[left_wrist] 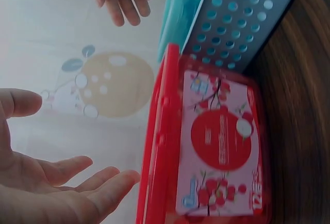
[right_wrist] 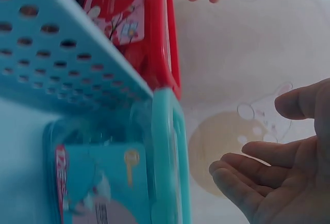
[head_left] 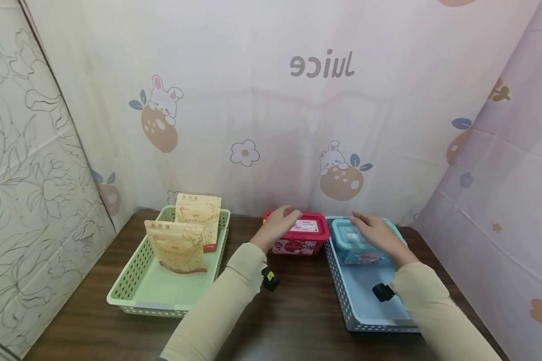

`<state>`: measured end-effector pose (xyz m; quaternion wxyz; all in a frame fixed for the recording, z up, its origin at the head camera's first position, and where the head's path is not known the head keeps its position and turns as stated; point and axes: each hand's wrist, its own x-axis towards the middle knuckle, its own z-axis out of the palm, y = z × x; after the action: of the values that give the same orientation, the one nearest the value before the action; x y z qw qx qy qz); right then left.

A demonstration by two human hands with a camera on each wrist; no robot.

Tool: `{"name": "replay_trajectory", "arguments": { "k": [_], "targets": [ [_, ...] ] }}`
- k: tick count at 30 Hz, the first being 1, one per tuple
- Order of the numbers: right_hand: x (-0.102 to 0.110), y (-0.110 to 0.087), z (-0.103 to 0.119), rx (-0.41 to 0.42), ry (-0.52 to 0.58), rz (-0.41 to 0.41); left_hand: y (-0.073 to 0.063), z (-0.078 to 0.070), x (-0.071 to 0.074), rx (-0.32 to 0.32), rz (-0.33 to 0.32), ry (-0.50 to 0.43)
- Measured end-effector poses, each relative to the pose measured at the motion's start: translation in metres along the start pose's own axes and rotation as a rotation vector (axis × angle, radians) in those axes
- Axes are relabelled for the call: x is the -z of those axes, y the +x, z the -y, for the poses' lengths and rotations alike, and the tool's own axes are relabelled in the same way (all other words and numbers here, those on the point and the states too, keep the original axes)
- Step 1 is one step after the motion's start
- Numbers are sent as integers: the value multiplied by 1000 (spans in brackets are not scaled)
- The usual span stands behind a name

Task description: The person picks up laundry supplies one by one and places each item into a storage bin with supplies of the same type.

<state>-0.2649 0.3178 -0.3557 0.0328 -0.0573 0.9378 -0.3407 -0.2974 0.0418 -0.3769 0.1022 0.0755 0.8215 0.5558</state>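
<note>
A red lidded plastic box [head_left: 300,245] with a cherry-print label stands on the table, beside the left wall of the blue basket [head_left: 357,316]. My left hand [head_left: 276,228] is over the left part of that box, its fingers apart and holding nothing. Inside the blue basket, at the back, is a teal lidded box [head_left: 350,250]. Above its lid hovers my right hand [head_left: 378,234], empty, with fingers loosely extended. In the right wrist view the teal box's lid edge [right_wrist: 172,157] lies apart from the fingers. The left wrist view shows the red lid [left_wrist: 157,146] close to the left fingertips.
A green basket [head_left: 180,296] on the left holds two upright yellow pouches, one in front [head_left: 176,248] and one behind [head_left: 198,213]. The dark wooden table [head_left: 289,321] meets a printed curtain [head_left: 262,115] at the back. More curtain hangs on both sides.
</note>
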Motion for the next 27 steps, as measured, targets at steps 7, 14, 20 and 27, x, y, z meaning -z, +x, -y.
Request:
{"name": "replay_trajectory", "arguments": {
  "k": [7, 14, 20, 27],
  "targets": [
    [-15, 12, 10, -23, 57, 31, 2, 6, 15, 1, -36, -29],
    [-26, 19, 18, -52, 71, 34, 4, 11, 25, -15, -51, -56],
    [-33, 24, 21, -36, 77, 39, 4, 13, 33, 21, -65, -56],
    [-41, 32, 21, -32, 41, 59, 5, 17, 38, 19, -78, -40]
  ]
}}
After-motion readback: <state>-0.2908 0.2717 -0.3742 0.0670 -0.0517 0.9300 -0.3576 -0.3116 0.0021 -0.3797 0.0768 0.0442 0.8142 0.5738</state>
